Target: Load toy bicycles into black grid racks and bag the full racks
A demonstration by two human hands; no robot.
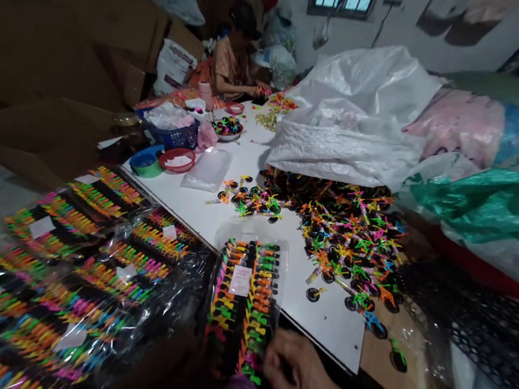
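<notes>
A clear plastic bag (275,262) packed with rows of small, brightly coloured plastic toys with black wheels lies over the table's near edge, in front of me. A white printed label (241,280) shows on its middle. My right hand (293,373) is at the bag's lower right edge, its fingers curled and closed on the plastic. My left hand (171,353) is a dark shape to the lower left of the bag; its fingers are lost in shadow. Left of the table lie several similar filled bags (87,268) with white labels.
Loose wheeled toys (347,248) are heaped on the white table (238,217), spilling from a big white sack (340,141). Baskets (178,159), tape (146,166) and flat clear bags (206,170) stand left. A co-worker (237,61) sits at the far end.
</notes>
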